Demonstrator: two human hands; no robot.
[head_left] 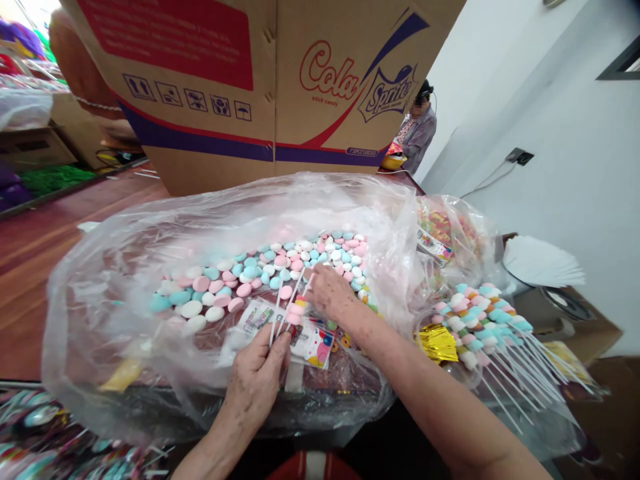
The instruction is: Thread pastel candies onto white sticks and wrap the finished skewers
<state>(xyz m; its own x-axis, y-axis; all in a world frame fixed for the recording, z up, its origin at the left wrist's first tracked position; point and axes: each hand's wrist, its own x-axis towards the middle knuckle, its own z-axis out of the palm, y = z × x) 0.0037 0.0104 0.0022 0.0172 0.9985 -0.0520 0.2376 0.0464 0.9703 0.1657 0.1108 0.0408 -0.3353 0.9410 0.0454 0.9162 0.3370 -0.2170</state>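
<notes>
Before the box (274, 100), the left hand (260, 370) pinches sticks (277, 312) low, presumably keeping tips (303, 271) accessible; grip of right hand (330, 291) indeterminable.

Everything's shot from one head-worn camera, pointed forward and pretty steeply down. The left hand (260, 367) and right hand (330, 293) are seen from above and behind, fairly close to the lens, with the forearms (420, 387) let in from the bottom edge. The clear plastic bag (100, 287) under them is viewed at a slant. Farther out, the big cardboard box (215, 113) is faced more or less head-on, its top cropped off by the frame. Off to the right, the pale wall (505, 140) gets caught at an angle, and a person (421, 137) is picked up well back, partly blocked by the box.
</notes>
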